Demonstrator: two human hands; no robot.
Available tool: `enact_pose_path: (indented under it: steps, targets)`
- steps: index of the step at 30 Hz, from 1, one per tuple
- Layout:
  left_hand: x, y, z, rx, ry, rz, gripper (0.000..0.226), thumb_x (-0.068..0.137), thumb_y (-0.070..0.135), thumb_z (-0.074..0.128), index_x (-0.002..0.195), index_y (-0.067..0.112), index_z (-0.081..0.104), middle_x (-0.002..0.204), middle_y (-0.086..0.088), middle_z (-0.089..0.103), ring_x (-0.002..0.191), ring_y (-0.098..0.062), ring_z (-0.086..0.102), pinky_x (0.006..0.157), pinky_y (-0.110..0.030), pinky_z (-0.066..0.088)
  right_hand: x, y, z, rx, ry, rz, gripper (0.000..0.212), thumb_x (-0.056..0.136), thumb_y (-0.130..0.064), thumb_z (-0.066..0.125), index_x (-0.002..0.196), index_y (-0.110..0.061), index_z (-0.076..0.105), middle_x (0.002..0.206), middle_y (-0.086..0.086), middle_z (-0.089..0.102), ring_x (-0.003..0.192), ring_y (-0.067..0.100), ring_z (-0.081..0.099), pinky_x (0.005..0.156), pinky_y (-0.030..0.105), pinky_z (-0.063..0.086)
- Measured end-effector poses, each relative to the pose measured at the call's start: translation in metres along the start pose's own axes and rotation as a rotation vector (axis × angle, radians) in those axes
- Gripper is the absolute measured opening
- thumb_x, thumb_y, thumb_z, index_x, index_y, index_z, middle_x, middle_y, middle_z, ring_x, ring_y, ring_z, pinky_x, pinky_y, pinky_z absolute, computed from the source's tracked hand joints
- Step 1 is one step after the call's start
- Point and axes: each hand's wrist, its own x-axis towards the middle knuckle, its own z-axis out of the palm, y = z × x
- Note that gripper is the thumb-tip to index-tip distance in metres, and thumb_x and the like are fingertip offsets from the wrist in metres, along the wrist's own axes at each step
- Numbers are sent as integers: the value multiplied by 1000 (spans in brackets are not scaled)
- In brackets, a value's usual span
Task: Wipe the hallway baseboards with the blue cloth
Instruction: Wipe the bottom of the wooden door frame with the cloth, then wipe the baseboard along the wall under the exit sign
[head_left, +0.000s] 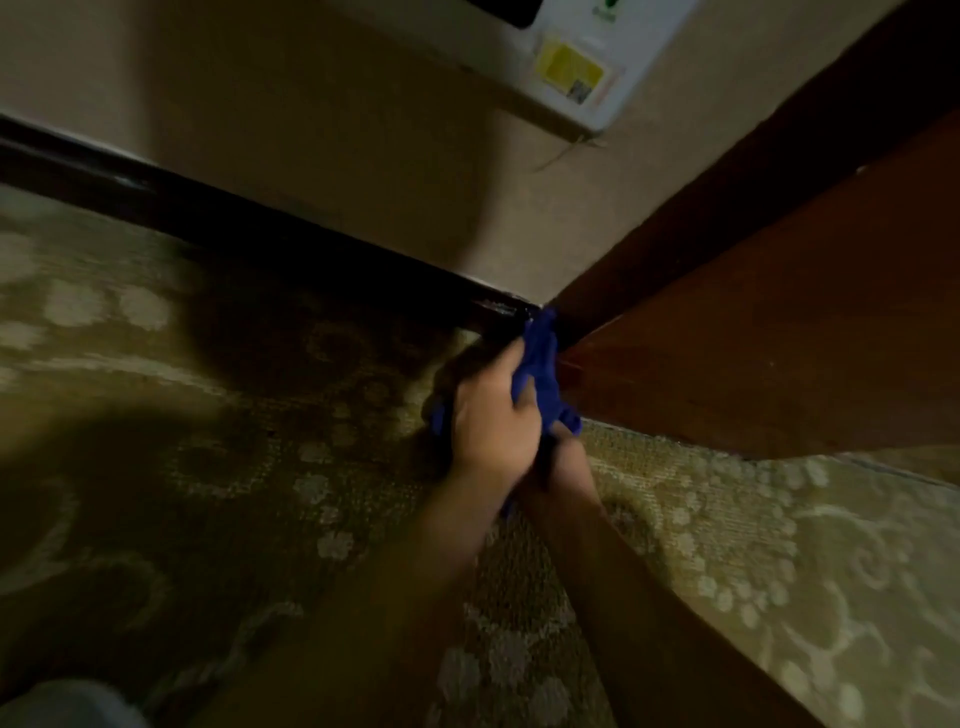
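Gripping blue cloth (540, 358) against baseboard (260, 223); both hands (514, 436).

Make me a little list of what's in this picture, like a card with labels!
place: corner where a dark baseboard meets a brown wooden door
floor: patterned carpet
cloth: blue cloth bunched at the baseboard's end
left hand: grips the cloth
right hand: mostly hidden, low on the cloth
wall: white box with a yellow sticker
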Motion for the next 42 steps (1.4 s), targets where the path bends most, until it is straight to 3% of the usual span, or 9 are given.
enact_pose_path:
  steps: [5, 9, 13, 18, 22, 26, 29, 32, 42]
  targets:
    - [37, 17, -19, 114, -191, -238, 42, 97, 15, 47, 137, 22, 54, 140, -8, 56, 129, -29, 51, 107, -33, 40, -15, -19, 16, -174, 164, -97, 35, 97, -8, 42, 131, -7, 52, 127, 18, 61, 112, 34, 60, 89, 44, 52]
    - [9, 67, -23, -178, 58, -88, 29, 90, 16, 54, 113, 25, 69, 114, 1, 69, 109, -18, 61, 96, -26, 45, -43, -62, 31, -219, 267, -424, 19, 93, -10, 46, 110, -6, 55, 94, 9, 63, 85, 25, 63, 75, 37, 53]
    - [-22, 87, -5, -228, 242, 6, 40, 95, 16, 51, 133, 24, 58, 130, 4, 64, 117, -12, 58, 94, -15, 35, -54, -62, 37, -279, 257, -602, 10, 92, -10, 46, 92, -11, 56, 82, 5, 61, 76, 21, 60, 78, 39, 52]
    - [-1, 12, -24, -237, -48, -417, 28, 98, 17, 49, 121, 17, 64, 123, -12, 65, 116, -34, 60, 101, -42, 48, -47, -44, 10, -386, 155, -179, 25, 97, -3, 44, 120, -6, 53, 115, 17, 62, 103, 36, 61, 94, 51, 50]
    - [-12, -26, -50, -317, 13, -640, 35, 92, 18, 57, 127, 11, 59, 126, -16, 61, 113, -39, 59, 101, -49, 48, -49, -56, 21, -512, 117, -48, 41, 93, -5, 52, 134, -5, 46, 110, 17, 62, 90, 32, 61, 66, 37, 52]
    - [-18, 10, -81, -446, 76, -576, 24, 90, 17, 64, 113, 12, 62, 110, -16, 68, 99, -40, 66, 91, -53, 54, -60, -63, 39, -434, 146, -15, 36, 92, -8, 52, 127, 1, 49, 103, 17, 59, 96, 33, 59, 84, 40, 53]
    - [-23, 31, -110, -460, 132, -574, 28, 89, 24, 65, 114, 12, 67, 104, -15, 72, 92, -38, 70, 78, -51, 59, -79, -49, 49, -381, 125, -7, 39, 97, -12, 43, 135, -4, 45, 123, 15, 55, 81, 21, 51, 69, 20, 45]
    - [-23, 26, -129, -498, 212, -670, 41, 87, 34, 66, 122, 13, 62, 109, -17, 70, 92, -37, 69, 61, -40, 58, -96, -38, 69, -189, 135, 13, 40, 94, -5, 43, 135, -6, 45, 135, 14, 49, 104, 23, 54, 65, 13, 41]
    - [3, 2, -133, -714, 121, -677, 49, 96, 25, 60, 141, 11, 47, 128, -19, 60, 106, -40, 63, 93, -57, 52, -44, -24, 96, -246, 172, 27, 43, 88, -14, 60, 129, -4, 51, 120, 15, 59, 98, 34, 60, 88, 42, 52]
